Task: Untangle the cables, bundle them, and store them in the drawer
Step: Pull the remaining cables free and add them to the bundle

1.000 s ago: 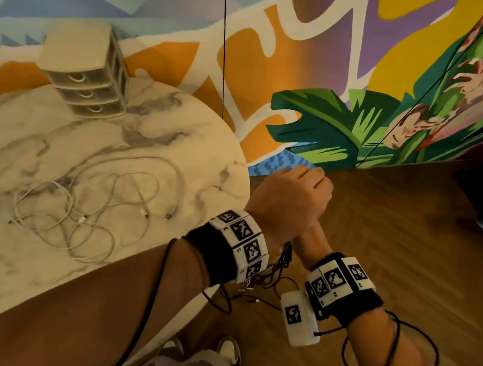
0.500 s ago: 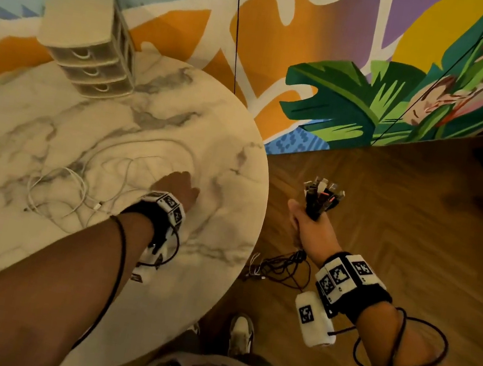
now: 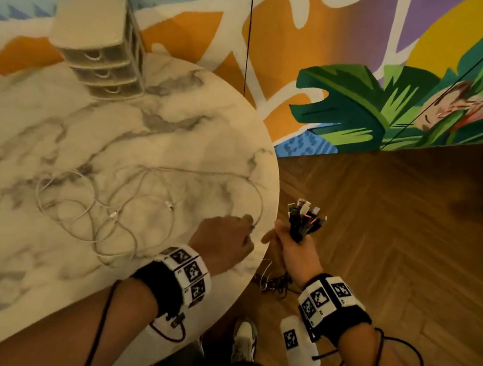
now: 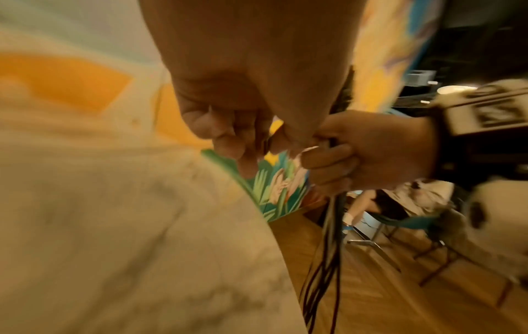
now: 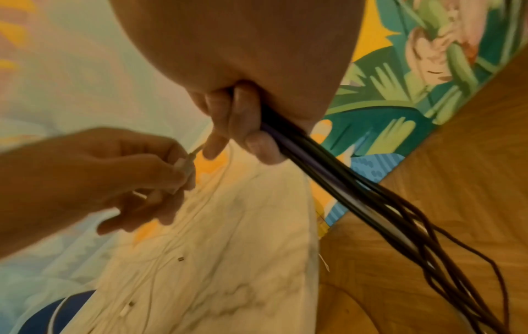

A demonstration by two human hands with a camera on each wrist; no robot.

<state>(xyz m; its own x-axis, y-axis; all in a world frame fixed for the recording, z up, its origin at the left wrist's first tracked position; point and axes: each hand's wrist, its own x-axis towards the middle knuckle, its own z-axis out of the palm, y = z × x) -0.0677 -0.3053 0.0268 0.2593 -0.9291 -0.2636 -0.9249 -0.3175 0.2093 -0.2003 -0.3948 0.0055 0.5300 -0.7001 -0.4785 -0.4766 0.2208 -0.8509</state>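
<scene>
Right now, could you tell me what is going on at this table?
A person is sorting cables. Their right hand grips a bunch of dark cables beside the table, plug ends up and the rest trailing to the floor. Their left hand pinches one end of the white cables, which lie in a loose tangle on the tabletop. The small drawer unit at the far edge is shut, so nothing is stored yet.

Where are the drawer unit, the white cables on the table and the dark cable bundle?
drawer unit (image 3: 102,74): head view, front of the middle drawer.
white cables (image 3: 92,206): head view, loops lying on the table.
dark cable bundle (image 3: 304,222): head view, connector ends above the right hand.
</scene>
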